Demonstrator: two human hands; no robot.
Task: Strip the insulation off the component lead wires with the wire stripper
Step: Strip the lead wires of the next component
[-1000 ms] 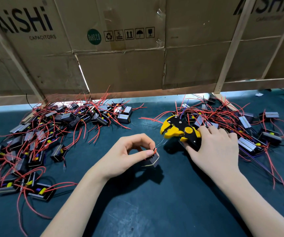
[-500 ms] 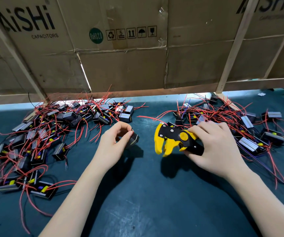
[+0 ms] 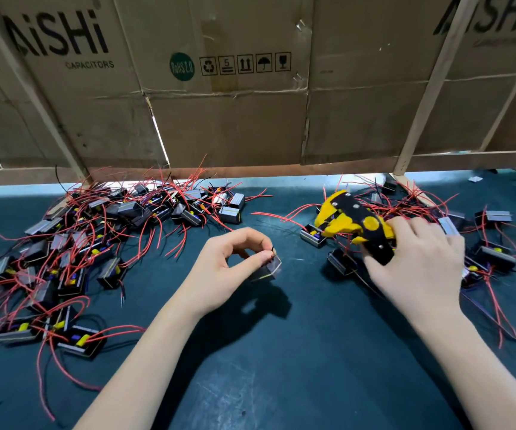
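Stripping looks paused between parts. The left hand (image 3: 228,268) pinches one small black component (image 3: 267,270) just above the mat, its leads seemingly hidden. The right hand (image 3: 418,262) grips the yellow-and-black wire stripper (image 3: 354,226) over the right-hand pile (image 3: 483,243). Next: feed a lead into the stripper's mouth.

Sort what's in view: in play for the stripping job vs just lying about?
In play: wire stripper held by right hand; component pinched by left hand.
Lying about: left pile; right pile; cardboard boxes.
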